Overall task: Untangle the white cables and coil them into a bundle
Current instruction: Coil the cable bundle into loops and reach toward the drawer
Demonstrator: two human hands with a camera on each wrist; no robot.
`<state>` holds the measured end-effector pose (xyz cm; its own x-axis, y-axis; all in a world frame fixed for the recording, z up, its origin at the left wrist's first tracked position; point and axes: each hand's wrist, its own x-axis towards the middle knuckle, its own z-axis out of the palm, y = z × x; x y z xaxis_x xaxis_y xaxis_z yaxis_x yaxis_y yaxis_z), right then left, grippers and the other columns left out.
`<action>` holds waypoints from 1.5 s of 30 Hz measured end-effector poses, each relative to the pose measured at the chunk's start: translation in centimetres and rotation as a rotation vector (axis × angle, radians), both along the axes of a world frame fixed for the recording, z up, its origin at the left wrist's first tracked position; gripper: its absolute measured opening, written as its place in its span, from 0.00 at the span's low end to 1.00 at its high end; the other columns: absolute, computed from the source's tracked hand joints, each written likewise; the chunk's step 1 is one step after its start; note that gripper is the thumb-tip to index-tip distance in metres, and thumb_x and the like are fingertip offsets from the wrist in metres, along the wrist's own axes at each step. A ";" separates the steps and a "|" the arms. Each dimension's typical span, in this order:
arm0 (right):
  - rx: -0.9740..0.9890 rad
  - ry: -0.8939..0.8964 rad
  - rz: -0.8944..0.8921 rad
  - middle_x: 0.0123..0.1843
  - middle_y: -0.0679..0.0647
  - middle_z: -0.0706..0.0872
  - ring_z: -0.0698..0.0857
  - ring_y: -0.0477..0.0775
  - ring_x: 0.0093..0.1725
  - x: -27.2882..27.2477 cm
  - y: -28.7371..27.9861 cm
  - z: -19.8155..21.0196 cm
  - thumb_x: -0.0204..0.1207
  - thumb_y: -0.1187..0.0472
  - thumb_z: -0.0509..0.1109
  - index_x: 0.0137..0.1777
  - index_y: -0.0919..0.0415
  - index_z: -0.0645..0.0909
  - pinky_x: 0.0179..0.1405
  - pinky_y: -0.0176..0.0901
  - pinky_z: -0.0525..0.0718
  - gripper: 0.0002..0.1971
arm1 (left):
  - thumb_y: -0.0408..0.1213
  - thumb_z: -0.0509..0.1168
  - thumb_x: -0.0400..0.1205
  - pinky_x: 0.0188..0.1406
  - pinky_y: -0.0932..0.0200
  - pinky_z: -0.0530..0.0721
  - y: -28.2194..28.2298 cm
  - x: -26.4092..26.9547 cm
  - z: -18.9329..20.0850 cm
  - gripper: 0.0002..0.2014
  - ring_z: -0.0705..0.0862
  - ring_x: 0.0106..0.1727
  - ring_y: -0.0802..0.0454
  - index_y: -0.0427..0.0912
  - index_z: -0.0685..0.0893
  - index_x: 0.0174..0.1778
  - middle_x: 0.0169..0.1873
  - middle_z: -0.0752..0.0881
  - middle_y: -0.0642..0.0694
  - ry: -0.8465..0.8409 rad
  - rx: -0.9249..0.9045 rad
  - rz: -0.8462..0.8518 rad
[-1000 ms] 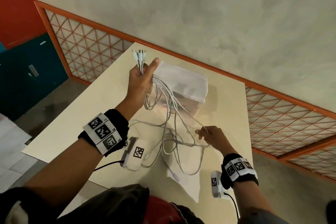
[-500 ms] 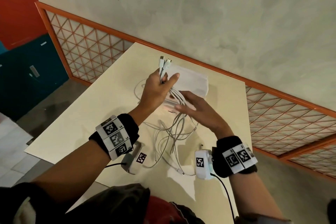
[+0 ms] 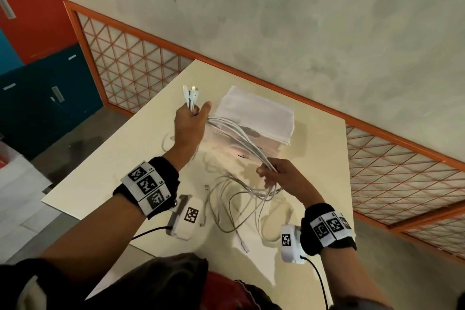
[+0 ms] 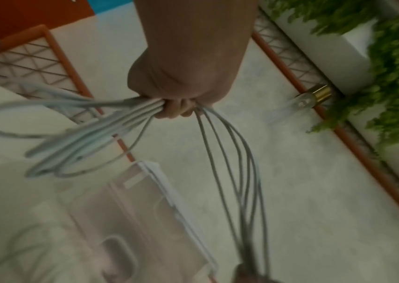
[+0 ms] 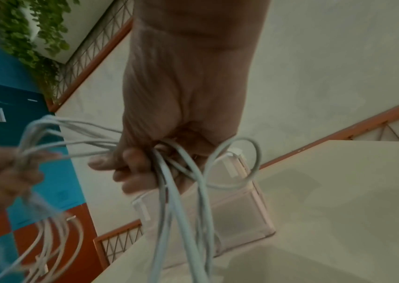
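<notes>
Several white cables (image 3: 241,138) stretch between my two hands above the cream table (image 3: 120,166). My left hand (image 3: 191,121) grips them near their plugs (image 3: 190,94), which stick up past the fist. The wrist view shows the same left fist (image 4: 176,99) with strands (image 4: 232,157) fanning out both ways. Lower right, my right hand (image 3: 274,175) grips the same strands; its wrist view shows fingers (image 5: 132,172) curled round the cables (image 5: 181,191). Below the hands, slack loops (image 3: 239,199) and a loose plug end (image 3: 245,246) lie on the table.
A clear plastic box with a white lid (image 3: 254,118) stands on the table just behind the hands. An orange lattice railing (image 3: 392,173) runs along the table's far and right sides. Blue and red cabinets (image 3: 45,98) stand to the left.
My right hand went up to the bundle beside the left hand, then slid down and right along the strands, pulling them straight. The left hand kept its grip near the plugs and shifted left.
</notes>
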<state>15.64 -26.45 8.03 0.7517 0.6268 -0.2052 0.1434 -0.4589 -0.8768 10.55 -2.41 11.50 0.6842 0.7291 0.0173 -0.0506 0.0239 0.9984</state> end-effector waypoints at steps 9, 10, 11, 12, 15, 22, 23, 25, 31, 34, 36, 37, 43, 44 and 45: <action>-0.063 -0.062 -0.135 0.22 0.47 0.62 0.60 0.47 0.23 -1.1 1.6 4.0 0.80 0.38 0.60 0.28 0.58 0.72 0.23 0.35 0.60 0.26 | 0.35 0.56 0.85 0.30 0.57 0.76 1.6 -2.0 -5.9 0.17 0.82 0.30 0.40 0.33 0.77 0.31 0.29 0.82 0.32 0.541 0.204 -0.312; -0.102 -0.094 -0.128 0.20 0.44 0.62 0.60 0.46 0.21 -0.9 1.7 3.9 0.81 0.41 0.61 0.27 0.58 0.71 0.23 0.36 0.60 0.25 | 0.34 0.55 0.85 0.24 0.60 0.73 1.5 -2.3 -5.7 0.17 0.81 0.22 0.48 0.37 0.74 0.29 0.25 0.83 0.36 0.563 0.191 -0.323; -0.148 -0.134 -0.113 0.17 0.44 0.62 0.60 0.44 0.19 -0.7 1.8 3.8 0.81 0.44 0.61 0.26 0.58 0.70 0.23 0.36 0.61 0.25 | 0.35 0.55 0.85 0.23 0.61 0.72 1.5 -2.5 -5.5 0.16 0.81 0.21 0.52 0.37 0.74 0.29 0.25 0.86 0.36 0.580 0.209 -0.321; -0.202 -0.176 -0.097 0.14 0.44 0.63 0.61 0.44 0.17 -0.6 1.8 3.6 0.82 0.46 0.61 0.24 0.57 0.68 0.24 0.35 0.61 0.25 | 0.37 0.55 0.85 0.27 0.60 0.74 1.4 -2.6 -5.2 0.16 0.84 0.28 0.48 0.35 0.75 0.33 0.32 0.88 0.33 0.590 0.261 -0.311; -0.326 -0.250 -0.076 0.11 0.45 0.68 0.69 0.42 0.14 -0.3 2.1 3.3 0.83 0.51 0.60 0.21 0.57 0.69 0.26 0.36 0.64 0.26 | 0.43 0.56 0.86 0.48 0.49 0.75 0.6 -3.0 -3.8 0.19 0.82 0.52 0.31 0.27 0.78 0.50 0.49 0.85 0.25 0.495 0.433 -0.211; -0.203 -0.145 -0.018 0.20 0.47 0.68 0.66 0.46 0.20 -1.7 4.6 4.3 0.85 0.48 0.53 0.26 0.57 0.74 0.23 0.36 0.64 0.27 | 0.47 0.55 0.86 0.47 0.58 0.75 -4.8 -3.1 -1.3 0.16 0.85 0.46 0.47 0.37 0.80 0.57 0.44 0.87 0.38 0.137 0.374 -0.551; -0.151 -0.084 -0.020 0.20 0.48 0.67 0.64 0.46 0.19 -1.8 5.0 4.6 0.85 0.46 0.52 0.27 0.58 0.76 0.22 0.36 0.64 0.27 | 0.46 0.54 0.87 0.42 0.59 0.75 -5.3 -2.9 -1.5 0.14 0.84 0.40 0.51 0.38 0.78 0.51 0.38 0.85 0.40 0.139 0.352 -0.556; -0.067 0.004 -0.016 0.19 0.48 0.67 0.63 0.46 0.18 -1.9 5.4 5.2 0.85 0.47 0.51 0.30 0.60 0.80 0.20 0.36 0.63 0.28 | 0.45 0.53 0.87 0.34 0.61 0.73 -5.8 -2.8 -1.7 0.12 0.79 0.27 0.60 0.45 0.72 0.40 0.28 0.81 0.48 0.148 0.360 -0.511; -0.089 -0.126 0.000 0.40 0.47 0.85 0.82 0.47 0.42 -1.2 3.2 4.7 0.82 0.49 0.61 0.40 0.55 0.81 0.46 0.39 0.77 0.14 | 0.47 0.59 0.84 0.34 0.51 0.72 -4.2 -2.0 -1.6 0.13 0.75 0.29 0.47 0.41 0.73 0.41 0.23 0.72 0.51 0.146 0.467 -0.318; -0.086 -0.059 -0.005 0.49 0.49 0.88 0.84 0.44 0.49 -0.7 1.5 3.6 0.76 0.52 0.72 0.50 0.60 0.83 0.52 0.37 0.78 0.12 | 0.42 0.62 0.84 0.29 0.57 0.67 -2.8 -1.8 0.0 0.18 0.68 0.23 0.59 0.49 0.65 0.29 0.21 0.66 0.52 0.028 0.433 -0.239; -0.051 0.011 -0.041 0.48 0.49 0.86 0.84 0.48 0.48 -0.8 1.2 2.7 0.75 0.55 0.73 0.53 0.62 0.82 0.51 0.42 0.82 0.12 | 0.40 0.63 0.83 0.27 0.64 0.66 -2.3 -1.5 1.1 0.21 0.66 0.21 0.59 0.49 0.62 0.27 0.21 0.64 0.52 -0.021 0.416 -0.217; -0.024 0.036 -0.058 0.48 0.50 0.86 0.85 0.51 0.49 -1.0 1.3 2.4 0.76 0.56 0.72 0.53 0.61 0.82 0.50 0.44 0.83 0.11 | 0.40 0.63 0.83 0.27 0.64 0.66 -2.3 -1.3 1.6 0.21 0.66 0.21 0.59 0.48 0.61 0.27 0.21 0.64 0.52 -0.028 0.404 -0.208; 0.296 0.192 -0.035 0.44 0.52 0.86 0.85 0.49 0.48 -1.6 2.1 2.4 0.79 0.56 0.66 0.45 0.56 0.83 0.49 0.42 0.80 0.07 | 0.39 0.62 0.83 0.29 0.56 0.67 -2.5 -1.1 3.0 0.21 0.66 0.22 0.57 0.50 0.61 0.27 0.21 0.66 0.52 -0.032 0.411 -0.165; 0.341 0.208 -0.035 0.45 0.51 0.85 0.84 0.49 0.49 -1.6 2.1 2.7 0.77 0.54 0.65 0.46 0.55 0.84 0.50 0.43 0.79 0.09 | 0.39 0.62 0.84 0.28 0.57 0.66 -2.4 -1.2 2.9 0.21 0.67 0.21 0.58 0.51 0.61 0.27 0.21 0.65 0.52 -0.023 0.428 -0.163; 0.365 0.213 -0.043 0.46 0.50 0.85 0.82 0.49 0.50 -1.4 2.2 2.8 0.77 0.51 0.63 0.47 0.53 0.86 0.51 0.43 0.78 0.11 | 0.39 0.62 0.84 0.28 0.58 0.67 -2.4 -1.3 2.8 0.20 0.68 0.21 0.58 0.51 0.61 0.28 0.21 0.65 0.52 -0.014 0.443 -0.169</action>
<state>14.19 -24.24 10.83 0.7435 0.6562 -0.1289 -0.0707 -0.1145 -0.9909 9.26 -4.86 14.32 0.7897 0.5282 0.3120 -0.0964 -0.3954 0.9134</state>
